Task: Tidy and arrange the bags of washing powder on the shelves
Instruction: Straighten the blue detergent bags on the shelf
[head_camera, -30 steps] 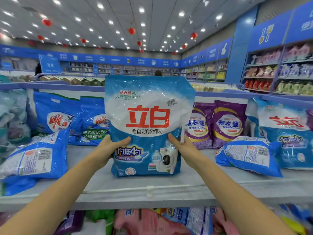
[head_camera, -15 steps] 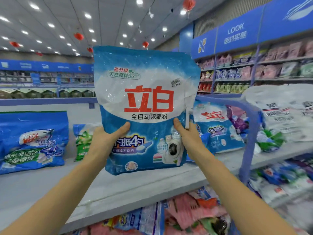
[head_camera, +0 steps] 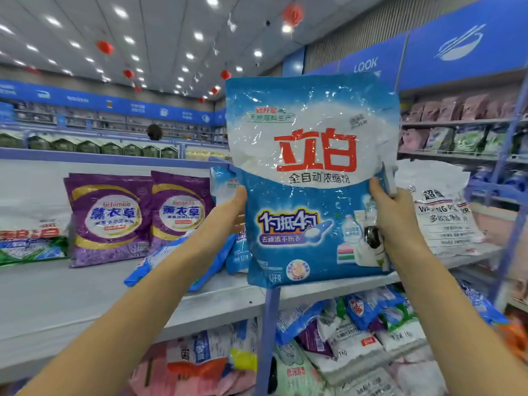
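- Both hands busy: left hand (head_camera: 225, 215) grips the left edge of the big blue bag (head_camera: 311, 178), thumb on the front, fingers out of sight behind. Right hand (head_camera: 395, 221) grips the right edge the same way, approx. mid-height.
- Bag is upright, label facing the camera, held between the two hands in front of the shelf (head_camera: 85, 295). Its bottom edge sits about level w/ the shelf's front lip, right above the blue post (head_camera: 270, 324). Can't tell if it touches the lip or hangs just clear.
- Step in hand, my guess: carrying this bag to its spot, not yet set down.
- On the shelf behind:
  - two purple bags (head_camera: 110, 218) stand upright side by side, left of the held bag
  - a flat blue bag (head_camera: 160, 267) lies near the front, partly behind the left forearm
  - a matching blue bag (head_camera: 223, 181) stands half hidden behind the left hand
  - a white bag (head_camera: 440, 212) leans at the right, behind the right hand
- Next move prob. calls for a free slot beside the matching blue one, i.e. between purple bags & white bag. Flat blue bag may be in the way, so it may need standing up or shifting first.
- Held bag looks soft & full of powder. Lower it base-first and keep both sides gripped till the base rests flat, else it may slump fwd off the lip.
- Lower shelf (head_camera: 357, 338) holds a jumble of mixed bags; prob. needs sorting too.
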`<state>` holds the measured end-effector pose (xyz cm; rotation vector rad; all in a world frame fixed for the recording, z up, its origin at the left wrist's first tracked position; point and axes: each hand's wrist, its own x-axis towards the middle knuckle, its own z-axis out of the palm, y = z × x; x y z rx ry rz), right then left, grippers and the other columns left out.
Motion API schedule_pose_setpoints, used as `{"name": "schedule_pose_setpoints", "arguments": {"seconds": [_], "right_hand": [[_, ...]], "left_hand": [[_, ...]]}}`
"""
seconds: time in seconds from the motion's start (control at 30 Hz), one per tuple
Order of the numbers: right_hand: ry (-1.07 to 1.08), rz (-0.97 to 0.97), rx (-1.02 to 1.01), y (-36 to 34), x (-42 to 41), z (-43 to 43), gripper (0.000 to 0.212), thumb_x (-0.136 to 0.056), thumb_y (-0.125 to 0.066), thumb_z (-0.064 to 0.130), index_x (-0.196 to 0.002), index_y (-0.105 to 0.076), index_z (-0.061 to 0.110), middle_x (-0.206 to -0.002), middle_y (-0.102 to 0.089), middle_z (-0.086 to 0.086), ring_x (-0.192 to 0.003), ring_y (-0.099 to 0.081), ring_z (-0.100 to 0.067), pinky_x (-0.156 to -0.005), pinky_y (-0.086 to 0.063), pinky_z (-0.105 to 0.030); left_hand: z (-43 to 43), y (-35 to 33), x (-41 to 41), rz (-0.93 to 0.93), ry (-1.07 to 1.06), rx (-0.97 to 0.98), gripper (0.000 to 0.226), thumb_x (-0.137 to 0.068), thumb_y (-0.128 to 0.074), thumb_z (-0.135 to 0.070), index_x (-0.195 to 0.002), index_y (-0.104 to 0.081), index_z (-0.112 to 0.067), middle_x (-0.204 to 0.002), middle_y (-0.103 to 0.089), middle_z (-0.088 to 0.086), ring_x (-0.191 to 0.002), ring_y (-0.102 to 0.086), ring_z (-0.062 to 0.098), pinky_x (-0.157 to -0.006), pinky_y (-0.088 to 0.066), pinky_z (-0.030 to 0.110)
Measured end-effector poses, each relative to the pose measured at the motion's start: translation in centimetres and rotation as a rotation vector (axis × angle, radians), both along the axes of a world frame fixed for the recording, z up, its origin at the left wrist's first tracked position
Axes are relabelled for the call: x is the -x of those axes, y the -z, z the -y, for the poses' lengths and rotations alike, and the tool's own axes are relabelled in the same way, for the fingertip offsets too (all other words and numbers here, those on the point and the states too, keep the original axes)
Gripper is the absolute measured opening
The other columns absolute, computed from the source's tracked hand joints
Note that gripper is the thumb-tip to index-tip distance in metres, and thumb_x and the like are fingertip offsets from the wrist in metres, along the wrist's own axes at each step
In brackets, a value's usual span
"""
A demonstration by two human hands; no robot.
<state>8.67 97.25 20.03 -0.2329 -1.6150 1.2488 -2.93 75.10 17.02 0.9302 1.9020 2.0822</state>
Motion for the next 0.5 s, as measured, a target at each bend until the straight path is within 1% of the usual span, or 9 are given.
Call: {"name": "schedule_pose_setpoints", "arguments": {"seconds": [0.03,0.07,0.13,0.2,0.23,0.27,0.33,0.4,0.5], "right_hand": [[0.006,-0.009,0.019,0.0,-0.5,-2.1,0.03,-0.096,-0.051,0.03,-0.067,-0.051,0.02,-0.043,-0.054,0.016,-0.04,-0.048,0.006,-0.039,-0.035,-0.01],[0.01,-0.027,0.047,0.1,-1.0,-4.1,0.027,-0.095,-0.052,0.03,-0.07,-0.054,0.02,-0.049,-0.058,0.016,-0.044,-0.052,0.006,-0.04,-0.038,-0.01],[0.032,-0.069,0.127,0.6,-1.7,-7.5,0.022,-0.095,-0.053,0.03,-0.077,-0.056,0.019,-0.066,-0.061,0.009,-0.052,-0.059,0.002,-0.042,-0.041,-0.008],[0.082,-0.07,0.171,1.3,-1.7,-10.3,0.021,-0.096,-0.051,0.03,-0.078,-0.054,0.019,-0.071,-0.056,0.007,-0.056,-0.055,-0.002,-0.039,-0.038,-0.007],[0.1,-0.057,0.169,1.6,-1.5,-11.5,0.022,-0.096,-0.05,0.03,-0.076,-0.053,0.02,-0.07,-0.054,0.005,-0.058,-0.052,-0.005,-0.041,-0.04,-0.01],[0.114,-0.035,0.155,2.1,-1.0,-12.5,0.024,-0.097,-0.05,0.03,-0.074,-0.053,0.021,-0.069,-0.052,0.003,-0.059,-0.049,-0.009,-0.046,-0.041,-0.016],[0.147,0.027,0.141,3.2,0.3,-13.9,0.028,-0.097,-0.048,0.031,-0.071,-0.051,0.021,-0.067,-0.049,0.001,-0.061,-0.045,-0.014,-0.053,-0.036,-0.027],[0.17,0.097,0.149,4.8,1.8,-14.4,0.032,-0.097,-0.047,0.033,-0.068,-0.05,0.019,-0.065,-0.05,-0.001,-0.062,-0.045,-0.018,-0.055,-0.033,-0.031],[0.141,0.181,0.164,7.5,4.1,-14.4,0.034,-0.097,-0.047,0.035,-0.068,-0.051,0.016,-0.07,-0.056,-0.011,-0.067,-0.052,-0.024,-0.061,-0.037,-0.034]], "left_hand": [[-0.6,0.1,0.3,-0.025,-0.027,0.016,0.046,-0.096,-0.016,-0.05,-0.101,-0.055,-0.027,-0.101,-0.063,-0.01,-0.098,-0.059,0.012,-0.095,-0.037,0.035],[-0.7,0.4,0.8,-0.041,-0.09,0.018,0.047,-0.097,-0.012,-0.047,-0.104,-0.053,-0.026,-0.102,-0.06,-0.01,-0.097,-0.057,0.011,-0.094,-0.034,0.034],[-0.1,1.6,2.0,-0.032,-0.243,0.01,0.046,-0.099,-0.016,-0.046,-0.108,-0.054,-0.022,-0.101,-0.062,-0.007,-0.093,-0.058,0.007,-0.089,-0.035,0.031],[0.4,3.2,2.7,0.025,-0.329,0.052,0.046,-0.1,-0.023,-0.043,-0.105,-0.058,-0.014,-0.096,-0.064,0.0,-0.087,-0.06,0.011,-0.081,-0.041,0.031],[0.3,4.0,2.9,0.073,-0.347,0.085,0.045,-0.101,-0.025,-0.042,-0.098,-0.059,-0.012,-0.092,-0.064,0.003,-0.083,-0.059,0.014,-0.077,-0.041,0.031],[-0.1,4.8,3.2,0.111,-0.355,0.116,0.043,-0.101,-0.027,-0.039,-0.093,-0.059,-0.012,-0.089,-0.064,0.005,-0.08,-0.059,0.016,-0.075,-0.041,0.031],[-1.5,6.4,3.9,0.12,-0.362,0.2,0.034,-0.102,-0.034,-0.033,-0.094,-0.06,-0.011,-0.092,-0.064,0.009,-0.083,-0.059,0.02,-0.077,-0.043,0.032],[-2.8,8.2,4.7,0.076,-0.362,0.268,0.026,-0.101,-0.041,-0.028,-0.101,-0.06,-0.011,-0.096,-0.065,0.009,-0.089,-0.061,0.021,-0.08,-0.045,0.031],[-3.9,10.2,6.2,0.034,-0.355,0.359,0.019,-0.099,-0.046,-0.029,-0.095,-0.062,-0.019,-0.097,-0.067,0.002,-0.097,-0.062,0.02,-0.086,-0.046,0.031]]}}
